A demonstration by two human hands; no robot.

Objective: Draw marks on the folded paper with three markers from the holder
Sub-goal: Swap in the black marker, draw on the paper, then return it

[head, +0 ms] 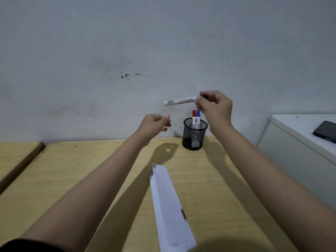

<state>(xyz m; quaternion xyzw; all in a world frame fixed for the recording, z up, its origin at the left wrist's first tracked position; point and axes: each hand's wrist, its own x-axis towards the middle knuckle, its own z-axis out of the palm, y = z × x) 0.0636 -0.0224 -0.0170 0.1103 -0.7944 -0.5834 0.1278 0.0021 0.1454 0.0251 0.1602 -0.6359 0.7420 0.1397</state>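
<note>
Two markers (196,118) left standing in the holder (194,136) at the desk's (112,160) far edge, third marker (180,101) pinched aloft by right hand (215,108), left hand (154,124) loosely curled, empty; likely next: uncapping, then down to folded paper (169,202) mid-desk.

Dim, flat light; soft arm shadows on desk (209,179); motion-blurred hands; wide-angle bending at edges.

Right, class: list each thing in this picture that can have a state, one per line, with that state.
White marker: held level in the right hand, above the holder.
Left hand: raised, holding nothing.
Mesh holder: upright on the desk.
Red marker: capped, standing in the holder.
Blue marker: capped, standing in the holder.
Folded paper: flat, red marks at the far end.
Phone: screen dark.
</note>
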